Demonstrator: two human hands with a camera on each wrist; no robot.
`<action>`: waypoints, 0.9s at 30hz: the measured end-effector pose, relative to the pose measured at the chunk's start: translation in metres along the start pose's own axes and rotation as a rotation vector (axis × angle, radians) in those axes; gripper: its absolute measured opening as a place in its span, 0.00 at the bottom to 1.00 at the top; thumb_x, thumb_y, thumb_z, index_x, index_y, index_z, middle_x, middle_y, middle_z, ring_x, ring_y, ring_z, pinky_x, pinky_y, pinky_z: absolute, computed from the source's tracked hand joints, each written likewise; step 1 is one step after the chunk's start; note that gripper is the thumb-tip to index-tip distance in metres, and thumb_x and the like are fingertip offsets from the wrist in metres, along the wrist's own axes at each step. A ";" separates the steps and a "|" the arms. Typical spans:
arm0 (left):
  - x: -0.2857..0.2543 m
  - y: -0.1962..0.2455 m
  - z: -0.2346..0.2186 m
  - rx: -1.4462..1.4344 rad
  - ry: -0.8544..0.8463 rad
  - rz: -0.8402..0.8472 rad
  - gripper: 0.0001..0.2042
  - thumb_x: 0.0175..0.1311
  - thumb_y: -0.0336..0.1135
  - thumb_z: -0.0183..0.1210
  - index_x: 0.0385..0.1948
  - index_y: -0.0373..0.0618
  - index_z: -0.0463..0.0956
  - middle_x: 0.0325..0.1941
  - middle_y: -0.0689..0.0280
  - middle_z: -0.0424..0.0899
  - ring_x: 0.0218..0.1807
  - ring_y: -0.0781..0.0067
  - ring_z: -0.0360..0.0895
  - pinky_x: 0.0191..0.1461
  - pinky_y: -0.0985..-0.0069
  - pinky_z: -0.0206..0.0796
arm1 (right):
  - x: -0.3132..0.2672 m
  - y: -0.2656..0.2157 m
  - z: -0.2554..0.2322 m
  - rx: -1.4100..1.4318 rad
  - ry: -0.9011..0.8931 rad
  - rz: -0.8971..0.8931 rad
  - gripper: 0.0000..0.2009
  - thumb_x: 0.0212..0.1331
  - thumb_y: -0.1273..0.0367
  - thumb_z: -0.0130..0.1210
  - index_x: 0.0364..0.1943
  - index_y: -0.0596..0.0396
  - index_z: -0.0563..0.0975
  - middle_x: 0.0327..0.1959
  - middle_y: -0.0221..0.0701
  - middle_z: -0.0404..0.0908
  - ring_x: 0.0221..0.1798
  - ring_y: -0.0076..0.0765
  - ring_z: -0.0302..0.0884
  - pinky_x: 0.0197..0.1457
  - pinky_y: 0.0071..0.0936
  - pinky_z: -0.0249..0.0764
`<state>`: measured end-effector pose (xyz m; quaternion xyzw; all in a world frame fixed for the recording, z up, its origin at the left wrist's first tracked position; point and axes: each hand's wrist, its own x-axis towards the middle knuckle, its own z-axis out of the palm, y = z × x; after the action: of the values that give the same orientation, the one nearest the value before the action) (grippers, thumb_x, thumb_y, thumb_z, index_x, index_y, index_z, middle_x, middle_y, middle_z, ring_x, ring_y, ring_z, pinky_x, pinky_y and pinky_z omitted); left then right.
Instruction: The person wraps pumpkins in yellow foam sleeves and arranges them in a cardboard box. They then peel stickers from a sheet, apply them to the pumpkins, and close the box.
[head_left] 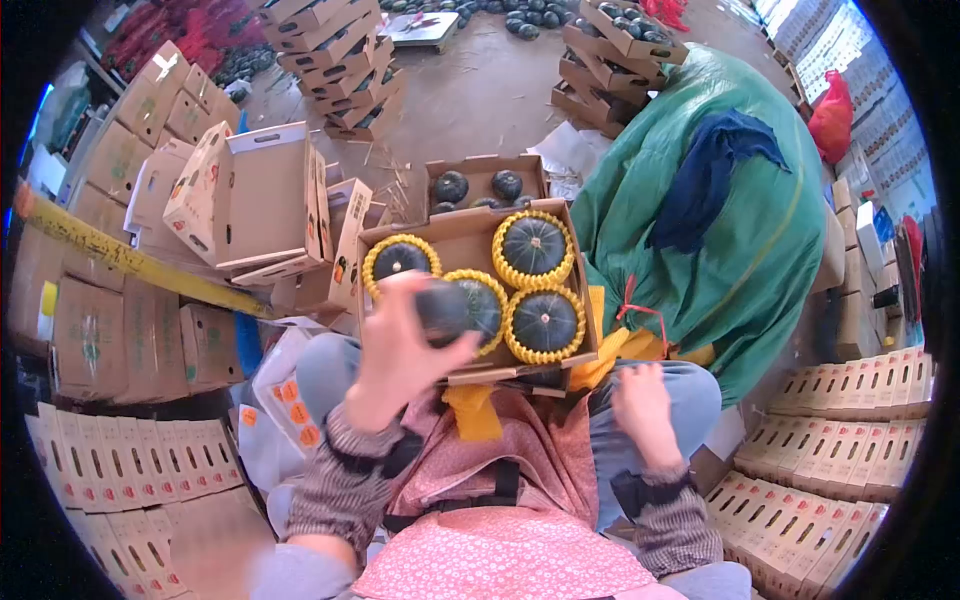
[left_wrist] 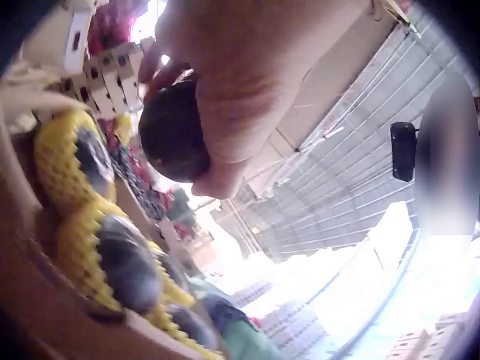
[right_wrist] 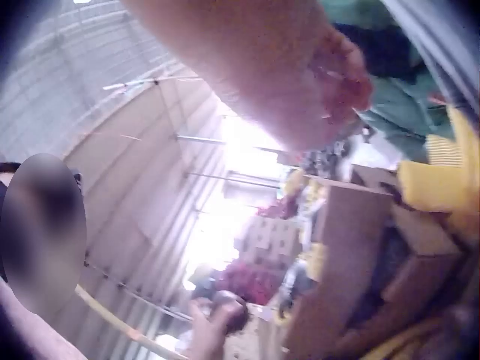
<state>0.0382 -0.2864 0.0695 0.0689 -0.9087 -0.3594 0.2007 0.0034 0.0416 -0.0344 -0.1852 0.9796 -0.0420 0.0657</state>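
Note:
My left hand [head_left: 385, 340] grips a bare dark green kabocha squash [head_left: 440, 312] above a cardboard box [head_left: 455, 225]. In the left wrist view the thumb and fingers wrap around this squash [left_wrist: 172, 131]. Several kabocha squashes sit in the box in yellow foam nets, among them one at the back right [head_left: 535, 245] and one at the front right [head_left: 546, 322]. The held squash partly covers the netted one [head_left: 485, 308] in the front middle. Near the knee, my right hand [head_left: 645, 405] lies with loosely curled fingers and holds nothing.
Behind the box stands another carton [head_left: 490, 165] with bare squashes. To its right rises a large green-covered heap [head_left: 730, 290] with a dark blue cloth [head_left: 715, 175]. Yellow foam nets [head_left: 600, 350] lie by the right knee. Cartons [head_left: 265, 200] are stacked at left.

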 end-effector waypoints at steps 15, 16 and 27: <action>-0.031 -0.011 0.031 0.256 -0.184 -0.055 0.33 0.38 0.25 0.71 0.51 0.43 0.64 0.49 0.53 0.64 0.53 0.47 0.65 0.58 0.58 0.61 | 0.037 0.028 0.055 0.146 -0.228 -0.272 0.05 0.42 0.70 0.58 0.23 0.57 0.78 0.30 0.43 0.80 0.40 0.52 0.78 0.42 0.44 0.76; -0.033 -0.021 0.034 0.183 -0.174 -0.054 0.31 0.40 0.24 0.70 0.48 0.43 0.63 0.47 0.53 0.63 0.51 0.46 0.66 0.56 0.58 0.63 | 0.035 0.029 0.043 0.189 -0.151 -0.249 0.05 0.43 0.70 0.58 0.23 0.57 0.77 0.30 0.43 0.80 0.41 0.51 0.77 0.43 0.44 0.75; -0.027 0.018 0.023 0.167 -0.077 0.130 0.06 0.52 0.28 0.65 0.28 0.41 0.77 0.40 0.55 0.74 0.44 0.54 0.72 0.48 0.65 0.67 | -0.027 0.034 -0.054 0.426 0.331 0.057 0.08 0.42 0.75 0.58 0.27 0.59 0.71 0.28 0.42 0.73 0.37 0.49 0.72 0.42 0.42 0.69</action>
<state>0.0533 -0.2518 0.0583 0.0121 -0.9451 -0.2710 0.1820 0.0082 0.0862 0.0184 -0.1303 0.9509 -0.2748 -0.0566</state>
